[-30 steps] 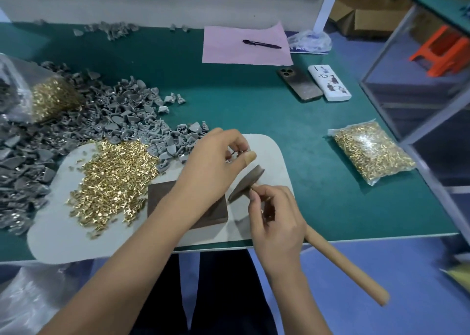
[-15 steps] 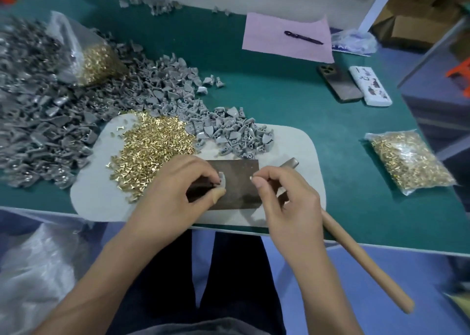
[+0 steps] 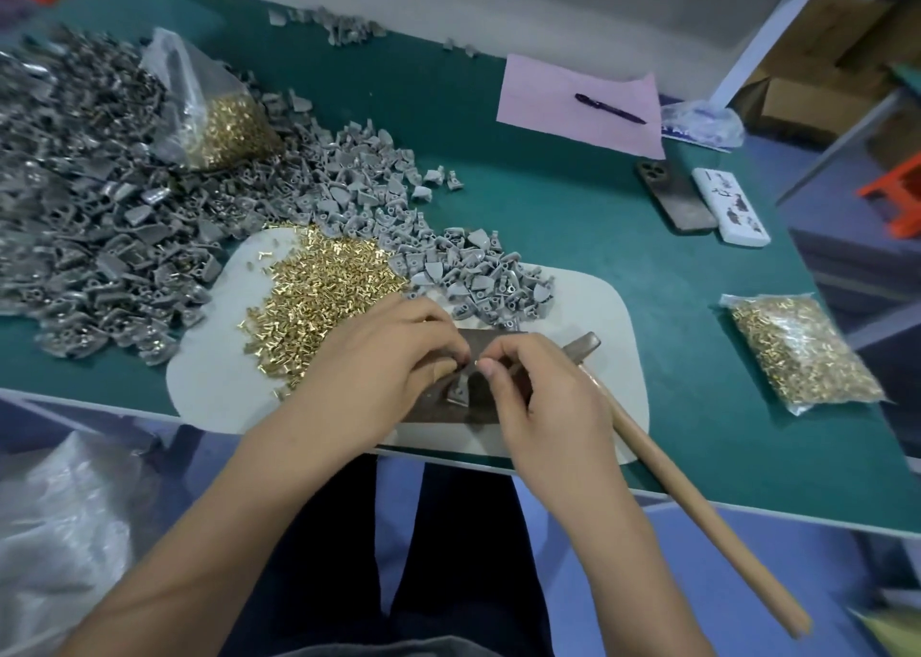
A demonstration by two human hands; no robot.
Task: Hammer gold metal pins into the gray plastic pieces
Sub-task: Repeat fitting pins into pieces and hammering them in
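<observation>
A small gray plastic piece (image 3: 458,393) stands on the dark metal block (image 3: 491,348) at the front of the white mat (image 3: 605,307). My left hand (image 3: 393,357) pinches this piece from the left. My right hand (image 3: 540,399) meets it fingertip to fingertip above the piece, with something tiny and shiny between thumb and forefinger. The same hand keeps the hammer (image 3: 688,497) tucked under its palm; the head lies by the block and the wooden handle sticks out past the table edge. Loose gold pins (image 3: 319,297) are heaped just left of my hands.
Gray pieces (image 3: 448,257) spill across the mat's back and over the green table (image 3: 573,207) to the left. Bags of pins lie at the back left (image 3: 224,123) and at the right (image 3: 797,357). Pink paper (image 3: 558,98) with a pen, a phone (image 3: 673,197) and a white pack (image 3: 732,207) sit behind.
Both hands have come down together over the block. My left hand has brought the gray piece onto it, and my right fingertips have closed in from the right. The view has tilted down.
</observation>
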